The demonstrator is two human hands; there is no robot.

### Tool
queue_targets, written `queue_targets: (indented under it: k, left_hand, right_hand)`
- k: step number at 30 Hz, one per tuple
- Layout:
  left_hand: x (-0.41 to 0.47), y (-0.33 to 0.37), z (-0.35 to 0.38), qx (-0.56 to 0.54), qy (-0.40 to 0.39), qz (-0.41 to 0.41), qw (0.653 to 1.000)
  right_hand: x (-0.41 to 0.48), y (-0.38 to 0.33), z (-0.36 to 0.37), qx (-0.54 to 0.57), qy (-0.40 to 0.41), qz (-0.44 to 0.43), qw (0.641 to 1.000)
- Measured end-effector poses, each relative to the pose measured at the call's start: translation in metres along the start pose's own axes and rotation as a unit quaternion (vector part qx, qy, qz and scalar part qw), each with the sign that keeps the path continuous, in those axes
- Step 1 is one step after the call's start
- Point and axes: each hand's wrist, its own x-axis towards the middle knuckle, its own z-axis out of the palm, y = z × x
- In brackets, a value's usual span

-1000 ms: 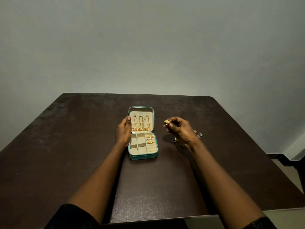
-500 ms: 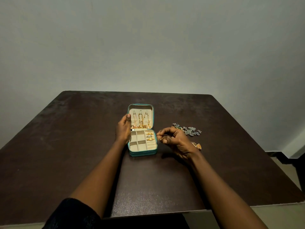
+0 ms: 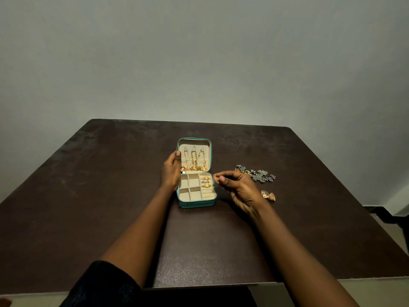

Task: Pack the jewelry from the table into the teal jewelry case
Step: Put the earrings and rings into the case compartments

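Observation:
The teal jewelry case [image 3: 197,203] lies open at the table's middle, its lid upright with gold chains [image 3: 194,161] hanging inside. Three gold rings [image 3: 206,181] sit in the ring rolls on the right of its cream tray. My left hand [image 3: 171,171] holds the case's left side, thumb on the lid edge. My right hand [image 3: 238,191] pinches a small gold ring [image 3: 215,179] just at the case's right rim. A gold jhumka earring [image 3: 268,195] lies right of that hand. A silver-grey beaded jewelry cluster [image 3: 259,175] lies beyond it.
The dark brown table [image 3: 88,207] stands against a plain grey wall. Its right edge drops to a floor with a dark object [image 3: 389,216] beside it.
My right hand has carried the gold ring left and down to the case's right rim. The earring and beaded cluster it covered now show. The left hand stays on the case.

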Motion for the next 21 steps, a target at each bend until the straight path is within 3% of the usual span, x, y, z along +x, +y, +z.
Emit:
queue_targets:
  k: [4, 13, 21]
  left_hand:
    - [0.000, -0.001, 0.000, -0.004, -0.003, -0.004, 1.000]
    - [0.001, -0.001, 0.001, -0.002, 0.000, -0.007, 1.000]
    - [0.000, 0.000, 0.002, 0.001, 0.007, -0.014, 1.000]
  right_hand:
    - [0.002, 0.000, 0.002, 0.048, 0.005, 0.040, 0.998]
    - [0.002, 0.000, 0.006, 0.040, 0.027, 0.031, 0.998]
    - [0.001, -0.001, 0.013, -0.216, 0.067, -0.009, 0.974]
